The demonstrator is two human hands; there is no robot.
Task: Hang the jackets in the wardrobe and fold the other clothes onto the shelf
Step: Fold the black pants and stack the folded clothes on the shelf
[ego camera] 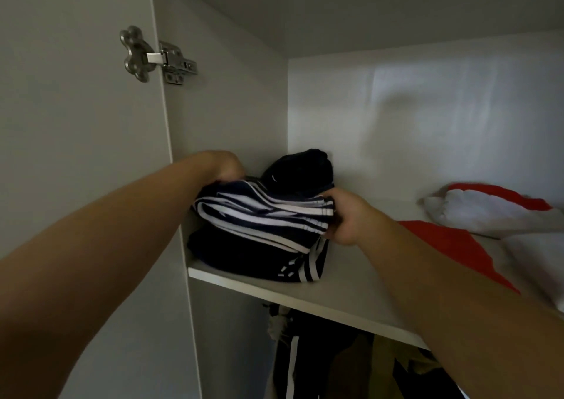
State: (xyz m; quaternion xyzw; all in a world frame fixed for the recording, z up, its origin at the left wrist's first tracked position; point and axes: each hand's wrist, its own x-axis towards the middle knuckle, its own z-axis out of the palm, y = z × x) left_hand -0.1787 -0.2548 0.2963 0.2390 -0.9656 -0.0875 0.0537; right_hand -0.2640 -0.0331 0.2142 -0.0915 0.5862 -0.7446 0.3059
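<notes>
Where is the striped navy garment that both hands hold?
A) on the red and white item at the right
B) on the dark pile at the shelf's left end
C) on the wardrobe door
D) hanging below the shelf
B: the left hand and right hand grip the striped navy garment on top of the dark pile, at the left end of the shelf.

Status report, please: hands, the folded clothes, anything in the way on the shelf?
Left hand and right hand both grip folded striped garment, atop dark pile, shelf left end. Red-white cloth lies right, apart.
</notes>
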